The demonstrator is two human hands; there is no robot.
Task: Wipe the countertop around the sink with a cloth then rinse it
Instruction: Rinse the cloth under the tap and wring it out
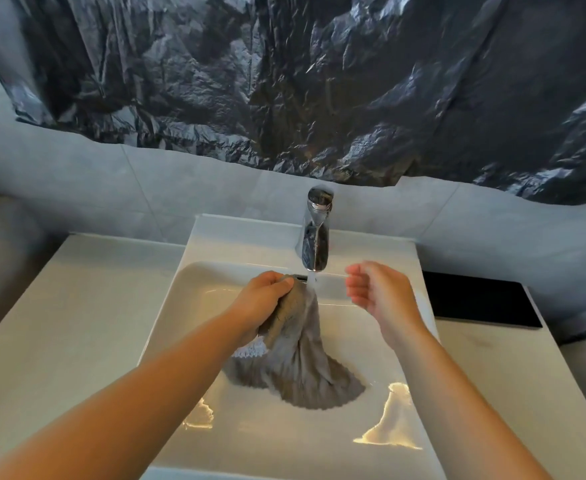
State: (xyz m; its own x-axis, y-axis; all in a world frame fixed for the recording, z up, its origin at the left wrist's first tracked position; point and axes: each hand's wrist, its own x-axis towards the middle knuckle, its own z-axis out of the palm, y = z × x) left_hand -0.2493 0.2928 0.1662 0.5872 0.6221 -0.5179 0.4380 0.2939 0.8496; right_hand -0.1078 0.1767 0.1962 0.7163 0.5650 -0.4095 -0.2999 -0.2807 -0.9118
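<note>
left hand (262, 294) grips grey cloth (298, 362) under running faucet (314, 233); right hand (376, 289) loosely curled, empty.

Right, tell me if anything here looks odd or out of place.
One thing: crinkled black plastic sheeting hangs across the wall above the tap, apparently covering something. Otherwise normal: left hand holds the grey cloth under running water.

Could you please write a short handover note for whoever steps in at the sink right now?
Left hand: gripping the grey cloth at its top, holding it under the running faucet.
Right hand: empty, loosely curled, beside the stream.
The cloth's lower end drapes into the sink.
Done: rinsing has started; whether the wiping is finished cannot be judged.
Left: finish rinsing, shut off the water.
</note>
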